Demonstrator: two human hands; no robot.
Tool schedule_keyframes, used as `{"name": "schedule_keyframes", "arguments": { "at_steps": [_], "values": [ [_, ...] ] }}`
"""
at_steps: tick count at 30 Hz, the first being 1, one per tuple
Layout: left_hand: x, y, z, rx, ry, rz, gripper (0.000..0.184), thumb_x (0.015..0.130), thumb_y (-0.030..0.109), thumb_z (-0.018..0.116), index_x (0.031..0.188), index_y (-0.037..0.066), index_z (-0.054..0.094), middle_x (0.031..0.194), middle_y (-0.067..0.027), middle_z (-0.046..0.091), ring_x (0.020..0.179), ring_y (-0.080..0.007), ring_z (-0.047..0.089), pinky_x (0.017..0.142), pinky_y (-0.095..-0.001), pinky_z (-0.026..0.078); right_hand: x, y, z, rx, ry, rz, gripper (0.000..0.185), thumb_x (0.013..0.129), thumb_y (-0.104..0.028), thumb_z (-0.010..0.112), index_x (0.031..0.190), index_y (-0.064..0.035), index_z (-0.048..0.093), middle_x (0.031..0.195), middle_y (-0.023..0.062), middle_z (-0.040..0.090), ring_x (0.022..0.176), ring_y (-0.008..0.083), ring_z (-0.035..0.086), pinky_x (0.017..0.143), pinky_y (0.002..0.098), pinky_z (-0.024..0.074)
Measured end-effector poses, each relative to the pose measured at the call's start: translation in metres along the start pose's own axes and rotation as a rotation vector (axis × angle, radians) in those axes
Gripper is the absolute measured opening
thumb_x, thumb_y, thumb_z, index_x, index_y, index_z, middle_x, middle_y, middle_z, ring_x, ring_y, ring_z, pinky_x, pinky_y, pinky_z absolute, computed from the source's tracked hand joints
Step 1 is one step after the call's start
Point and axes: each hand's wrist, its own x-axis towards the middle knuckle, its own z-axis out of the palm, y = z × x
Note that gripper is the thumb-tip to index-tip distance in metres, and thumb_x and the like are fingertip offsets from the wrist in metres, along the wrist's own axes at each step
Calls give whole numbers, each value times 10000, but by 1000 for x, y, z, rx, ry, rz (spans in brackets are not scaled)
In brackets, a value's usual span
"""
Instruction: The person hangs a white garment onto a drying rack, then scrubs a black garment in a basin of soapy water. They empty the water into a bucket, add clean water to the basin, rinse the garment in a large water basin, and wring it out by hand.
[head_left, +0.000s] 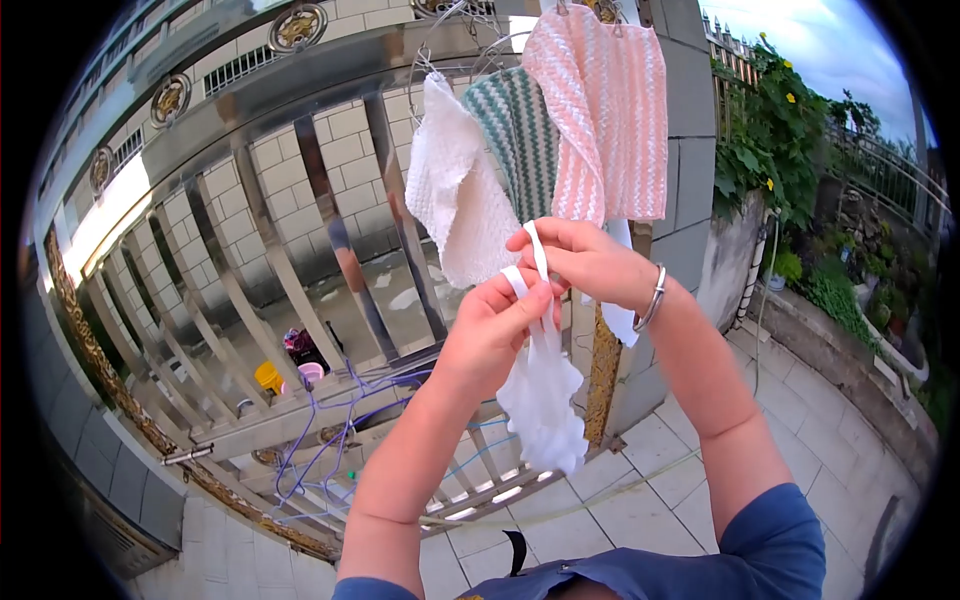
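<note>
A white cloth piece with a scalloped edge (543, 405) hangs from white straps between my two hands. My left hand (497, 325) pinches one strap near the top of the cloth. Just above and to its right, my right hand (580, 260) has its fingers closed on the other strap, with a silver bangle at the wrist. Behind them hang a white towel (455, 190), a green and white striped towel (515, 135) and a pink and white striped towel (625, 120), clipped near metal hangers.
A metal gate (345, 235) fills the left side, with purple hangers (350, 410) on its lower part. Behind it are a yellow bucket (268, 377) and a pink basin (311, 371). Green plants (765, 140) grow at the right, beyond a tiled floor (640, 510).
</note>
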Motion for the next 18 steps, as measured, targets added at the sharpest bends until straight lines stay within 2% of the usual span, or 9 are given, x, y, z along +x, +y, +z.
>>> {"name": "schedule_keyframes", "arguments": {
  "at_steps": [2,6,9,10,12,13,15,16,18],
  "values": [
    [7,0,-5,-42,-30,-5,172,835,168,464,886,13,521,764,-52,553,708,-143,527,671,-267,417,3,-4,-5,-35,18,33,222,782,-171,415,853,4,531,662,27,540,586,72,499,514,236,412],
    [22,0,-2,-205,-12,-65,158,831,147,458,883,12,523,778,-64,563,659,-154,542,629,-270,436,17,-9,-22,-452,-64,138,194,754,-127,407,688,13,523,557,61,546,508,112,521,481,246,420],
    [40,-8,-2,-235,74,-97,173,828,138,460,930,7,506,827,-84,574,652,-157,549,607,-275,454,38,-15,-28,-209,285,-87,203,752,-132,401,721,16,536,620,78,573,570,113,552,505,260,429],
    [47,-7,-2,-237,75,-100,173,828,138,460,930,7,506,827,-84,574,652,-157,549,607,-275,454,50,-15,-30,-208,285,-84,203,752,-132,401,721,16,536,620,78,573,570,113,552,505,260,429],
    [59,-6,0,-229,200,-33,177,827,134,464,943,5,498,849,-92,575,645,-159,551,610,-277,457,71,-14,-32,-284,464,-382,203,758,-139,409,743,10,546,669,120,587,608,186,573,557,307,442],
    [65,-4,0,-163,246,30,176,828,124,461,951,2,492,868,-90,566,661,-157,549,612,-270,456,78,-16,-31,-286,454,-378,203,758,-139,409,743,10,546,669,120,587,608,186,573,557,307,442],
    [78,-2,-2,-161,313,106,164,827,123,460,932,2,496,877,-74,556,669,-142,539,598,-264,449,90,-23,-31,-722,737,-357,172,779,-131,471,828,11,556,705,132,594,623,210,576,598,277,451],
    [83,-1,-3,-151,371,175,154,827,122,460,913,2,500,887,-58,545,678,-127,530,584,-258,441,98,-23,-35,-719,731,-359,172,779,-131,471,828,11,556,705,132,594,623,210,576,598,277,451],
    [98,-6,-11,-97,417,259,182,816,107,474,960,-3,489,905,-77,536,720,-136,531,566,-250,457,121,-22,-49,-700,984,-517,201,769,-170,496,826,8,569,759,170,591,694,266,577,641,313,443]
  ]
}}
